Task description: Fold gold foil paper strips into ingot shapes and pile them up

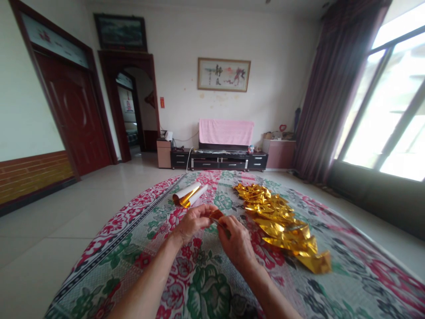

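Left hand: your left hand (193, 223) is pinching, thumb and fingertips closing on the left edge of the small gold foil piece (217, 214), and its fingers are bending forward over the patterned cloth (209, 294).
Right hand: and here your right hand (238, 241) is gripping that same piece from the other side, its fingers curling inward and its thumb pressing close, partly hiding the foil.
Foil piece: it is sitting between your two hands, right where the fingertips are nearly meeting, just above the cloth.
Left arm: your forearm is reaching in from the lower left, slanting up toward the middle, the wrist bending slightly.
Right arm: this one is slanting in from the lower right, the back of the hand facing up.
Folded gold pieces (282, 218): they are lying in a long overlapping row, right of your right hand.
Rolled sheets (189, 194): these are resting just beyond your left hand, gold and white sides showing.
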Available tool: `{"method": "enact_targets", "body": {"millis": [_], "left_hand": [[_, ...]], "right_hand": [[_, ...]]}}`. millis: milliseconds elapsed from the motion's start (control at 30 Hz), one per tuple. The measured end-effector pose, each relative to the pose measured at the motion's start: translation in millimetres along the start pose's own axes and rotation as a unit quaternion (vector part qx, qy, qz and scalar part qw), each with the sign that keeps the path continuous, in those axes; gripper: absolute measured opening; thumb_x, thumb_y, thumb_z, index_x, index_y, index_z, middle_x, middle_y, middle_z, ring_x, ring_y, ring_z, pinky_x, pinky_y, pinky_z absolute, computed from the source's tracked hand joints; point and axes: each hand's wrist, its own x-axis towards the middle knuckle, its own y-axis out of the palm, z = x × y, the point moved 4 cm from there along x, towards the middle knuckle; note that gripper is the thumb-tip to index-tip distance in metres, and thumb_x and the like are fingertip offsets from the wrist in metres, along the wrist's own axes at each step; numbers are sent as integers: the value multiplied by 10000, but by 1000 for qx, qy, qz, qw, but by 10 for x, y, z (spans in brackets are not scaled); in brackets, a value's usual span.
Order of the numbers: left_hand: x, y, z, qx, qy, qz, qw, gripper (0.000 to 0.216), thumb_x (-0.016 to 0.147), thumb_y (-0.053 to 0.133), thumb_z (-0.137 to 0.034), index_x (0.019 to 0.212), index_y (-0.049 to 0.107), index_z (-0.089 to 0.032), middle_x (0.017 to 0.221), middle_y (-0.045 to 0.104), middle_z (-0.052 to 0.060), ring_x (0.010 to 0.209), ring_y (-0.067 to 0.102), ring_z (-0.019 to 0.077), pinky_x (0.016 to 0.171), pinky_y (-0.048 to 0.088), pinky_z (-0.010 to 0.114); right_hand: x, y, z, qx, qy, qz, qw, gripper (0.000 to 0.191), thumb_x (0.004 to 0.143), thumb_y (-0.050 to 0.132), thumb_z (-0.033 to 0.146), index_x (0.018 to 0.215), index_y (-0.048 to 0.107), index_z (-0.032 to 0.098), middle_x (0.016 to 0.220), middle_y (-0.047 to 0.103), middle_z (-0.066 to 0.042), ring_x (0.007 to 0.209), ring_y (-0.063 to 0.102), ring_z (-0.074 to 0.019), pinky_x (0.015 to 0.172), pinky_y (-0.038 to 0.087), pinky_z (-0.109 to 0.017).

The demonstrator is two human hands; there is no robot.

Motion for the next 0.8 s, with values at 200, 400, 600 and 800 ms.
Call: {"method": "enact_targets", "body": {"millis": [200, 400, 600, 800], "left_hand": [[-21, 31, 39, 2, -12, 29, 999, 380, 643, 609, -151, 1021, 656, -151, 841, 660, 31, 776, 536, 142, 714, 389, 239], [-26, 97, 37, 3, -14, 45, 999, 330, 658, 623, -169, 982, 675, -144, 800, 650, 21, 734, 514, 123, 713, 384, 234], [-37, 142, 50, 6, -27, 59, 998, 318, 703, 601, -243, 1000, 670, -154, 811, 653, 22, 722, 518, 127, 695, 396, 236], [-51, 159, 65, 8, -36, 56, 998, 315, 730, 581, -279, 1012, 665, -168, 846, 669, 31, 770, 554, 146, 734, 420, 257]], "right_hand": [[-25, -4, -3, 38, -26, -23, 999, 105, 829, 460, 128, 823, 540, 195, 836, 586, -21, 800, 541, -146, 723, 397, -246], [-25, -6, 25, 18, -47, -1, 999, 188, 872, 417, 165, 961, 575, 213, 859, 575, -39, 819, 535, -156, 724, 413, -268], [-26, -23, 68, 28, -57, 6, 998, 235, 848, 435, 140, 1022, 574, 217, 944, 574, -58, 899, 534, -170, 791, 430, -291], [-17, -43, 67, 5, -39, 7, 999, 214, 869, 398, 153, 985, 573, 192, 878, 574, -55, 839, 541, -156, 728, 435, -257]]}}
